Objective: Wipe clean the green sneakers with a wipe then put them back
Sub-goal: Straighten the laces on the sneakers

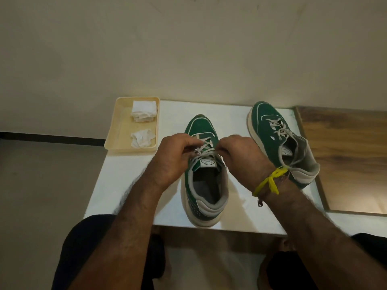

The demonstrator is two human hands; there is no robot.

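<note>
Head camera view, looking down over a seated person's forearms onto a small white desk (pixel 129 185) set against a plain cream wall. Two green sneakers with pale soles and grey laces stand upright on the desk, toes pointing away from the person. The near sneaker (pixel 204 185) sits at the centre of the desk, its heel at the front edge and its grey-lined opening facing up. The left hand (pixel 178 152) and the right hand (pixel 238 151) meet over its tongue, one on each side, with fingers curled in around the laces (pixel 204 148); both hands pinch the laces just above the round white label on the tongue. A yellow thread (pixel 270 181) is tied around the right wrist. The second sneaker (pixel 270 122) stands to the right and farther back, well apart from the first, angled slightly, its laces loose; the right forearm crosses in front of its heel. At the desk's back left corner is a shallow cream tray (pixel 119 132), partly overhanging the desk's left edge. Inside the tray, a stack of folded white wipes (pixel 144 110) lies at the far end, and a crumpled wipe (pixel 143 139) lies at the near end, apart from the stack. To the right of the desk lies a wooden board (pixel 345 153) with a lighter frame. Dark trousers show at the bottom of the frame on both sides.
</note>
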